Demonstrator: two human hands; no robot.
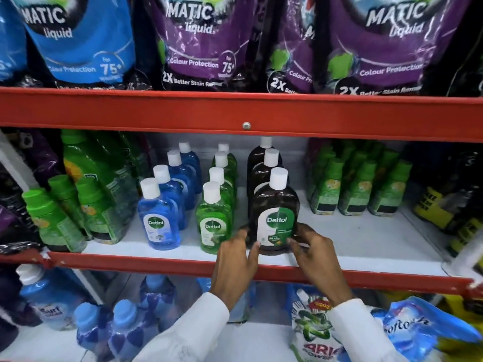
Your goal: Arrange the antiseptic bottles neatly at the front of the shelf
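Note:
Three rows of white-capped antiseptic bottles run front to back on the white middle shelf (366, 246). The blue row's front bottle (159, 220) stands at the left, the green row's front bottle (213, 223) in the middle. The brown front bottle (274, 205) stands upright near the shelf's front edge, two more brown ones (264, 165) behind it. My left hand (235, 259) grips the brown bottle's lower left side, my right hand (313, 254) its lower right side. Fingers cover the bottle's base.
Green-capped bottles (86, 205) crowd the shelf's left, shrink-wrapped green packs (358, 186) its right, with bare shelf between them and the brown row. Red shelf rails (156, 259) run above and below. Detergent pouches (203, 43) stand overhead; blue bottles (125, 327) and pouches fill the lower shelf.

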